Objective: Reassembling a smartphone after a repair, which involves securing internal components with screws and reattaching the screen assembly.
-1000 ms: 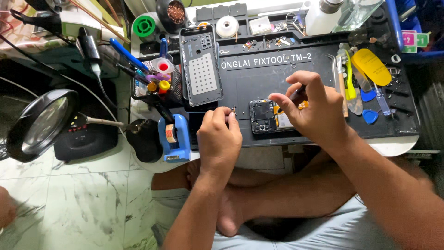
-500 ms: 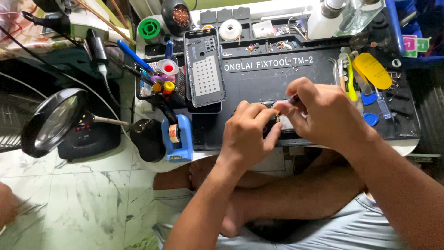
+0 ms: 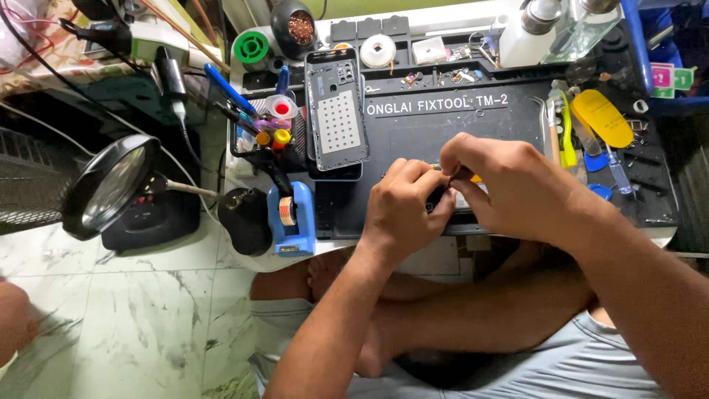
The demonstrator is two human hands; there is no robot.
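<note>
left of the hands: magnifying lamp, blue tape dispenser | up-left of left hand: open phone frame | left hand: fingers curled onto small dark part on black mat | right hand: touched left hand, pinched thin tool over same part | right of it: yellow pry tool

Matt black rubbery work mat; glossy veined marble floor; smooth blue plastic tape dispenser; shiny glass magnifier lens; grey metal phone frame.
</note>
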